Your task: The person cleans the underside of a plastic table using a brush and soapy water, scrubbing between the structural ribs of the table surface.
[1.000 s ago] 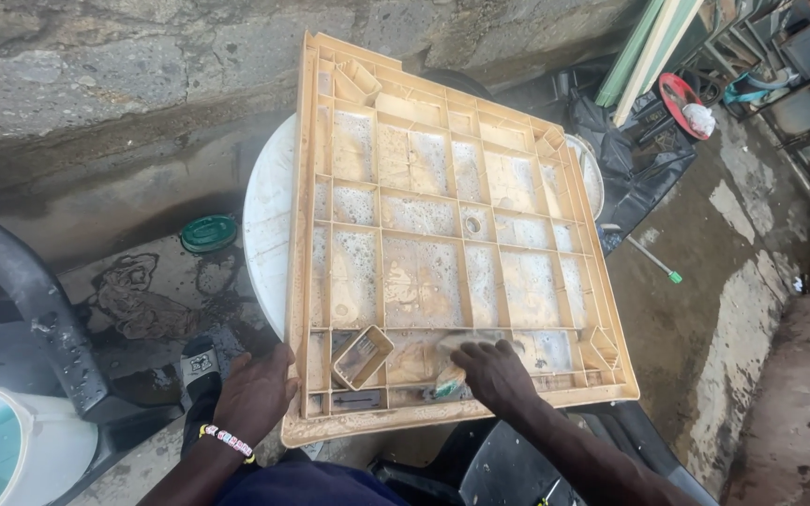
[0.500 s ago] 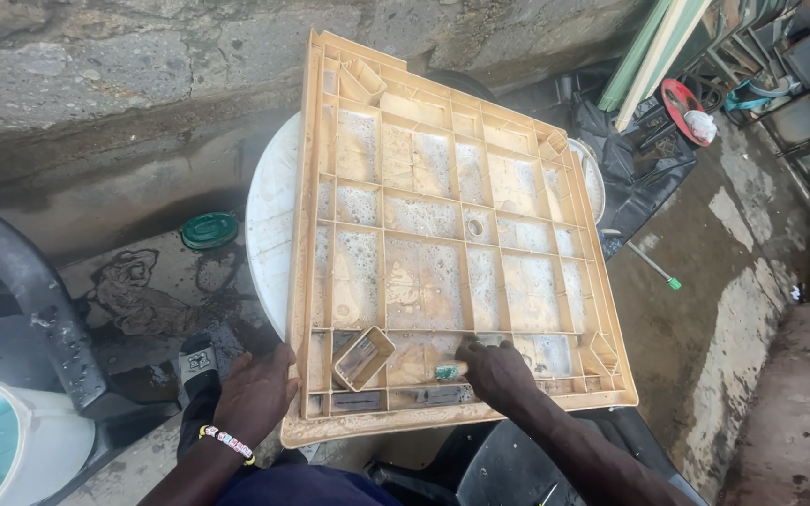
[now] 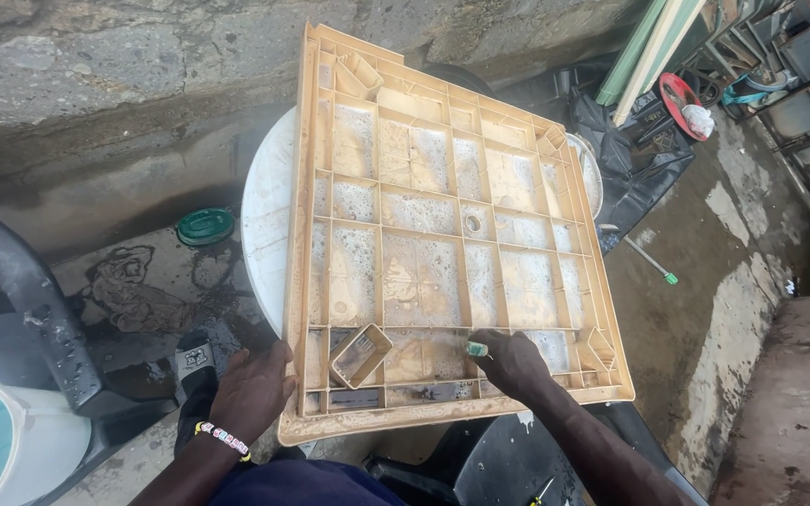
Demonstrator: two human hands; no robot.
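Outdoor washing yard behind a building, rough and wet. Bare, stained concrete ground (image 3: 705,309) with puddles and soap foam; weathered grey concrete wall (image 3: 96,56) along the top. Pale blue plastic bucket of water (image 3: 2,459) at lower left, round green plastic lid (image 3: 204,226) on the wet floor, stacked green and cream boards (image 3: 649,47) and scrap clutter at upper right.

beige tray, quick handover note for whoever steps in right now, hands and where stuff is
Left hand grips the near-left edge of the beige ribbed tray, steadying it.
Right hand presses a small green scrubber into a near-row cell.
The tray lies ribs up, tilted over a white basin.
Most cells are covered in suds; the bottom strip looks dark and less soapy.
No rinse shows yet.
White bucket stands at left.
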